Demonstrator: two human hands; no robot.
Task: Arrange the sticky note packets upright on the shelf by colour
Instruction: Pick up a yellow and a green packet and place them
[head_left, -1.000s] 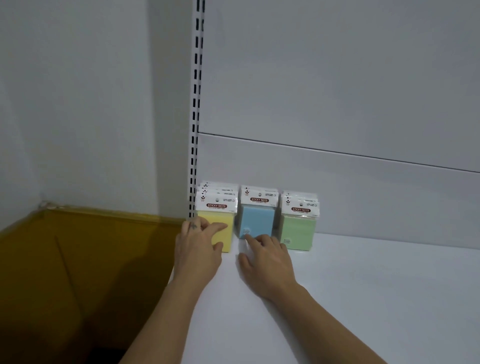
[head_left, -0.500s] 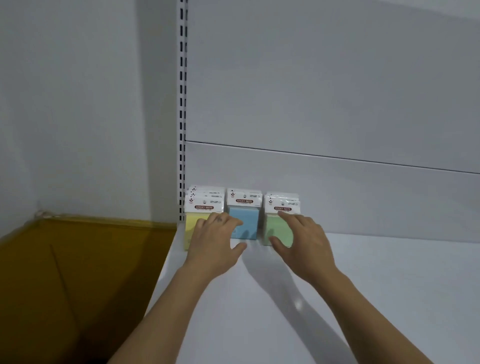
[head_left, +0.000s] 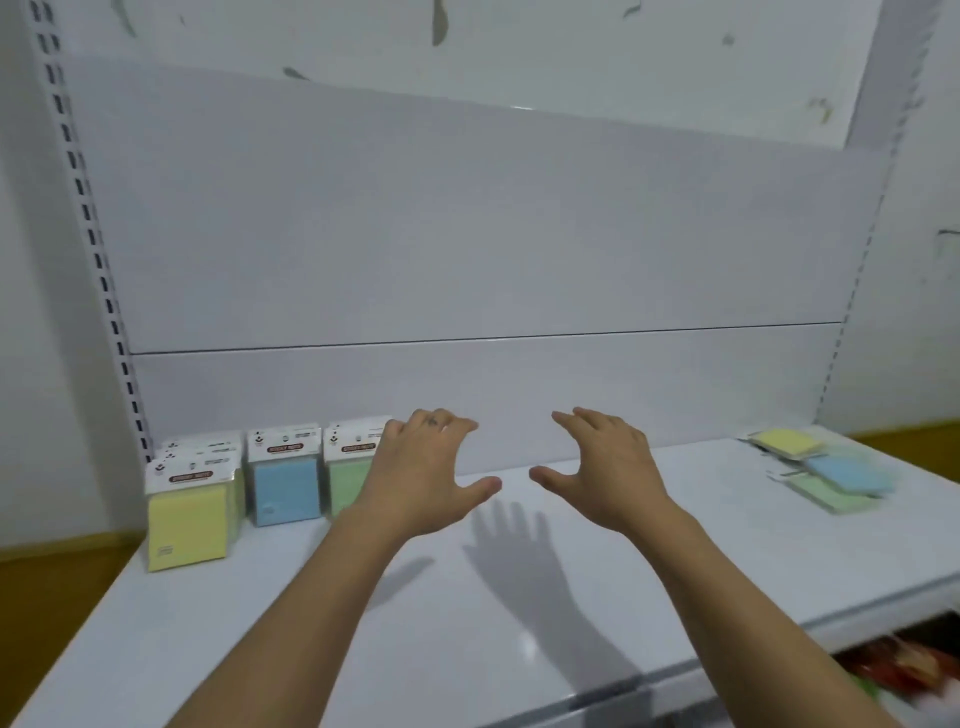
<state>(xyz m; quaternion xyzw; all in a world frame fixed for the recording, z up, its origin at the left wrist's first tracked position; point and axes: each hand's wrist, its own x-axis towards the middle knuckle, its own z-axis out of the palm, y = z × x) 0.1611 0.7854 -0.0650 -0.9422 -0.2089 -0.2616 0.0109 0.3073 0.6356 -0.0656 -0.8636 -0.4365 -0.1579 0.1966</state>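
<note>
Lifted off the green packets (head_left: 347, 480), left hand (head_left: 421, 483) and right hand (head_left: 608, 473) hover spread, empty; a careless backswing could topple them.

- Upright yellow packets (head_left: 188, 519): pastel yellow, white header, red label.
- Upright blue packet (head_left: 285, 491): pale blue, same header.
- Upright green packet (head_left: 349, 486): pale green.
- Flat packets (head_left: 826, 475): yellow, blue, green.
- Shelf (head_left: 467, 623): plain white.
- Slotted post (head_left: 88, 234): white, black slots.

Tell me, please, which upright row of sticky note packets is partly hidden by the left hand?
The green row, rightmost of the three: the left hand covers its right side, while the yellow row and blue row show in full.
</note>
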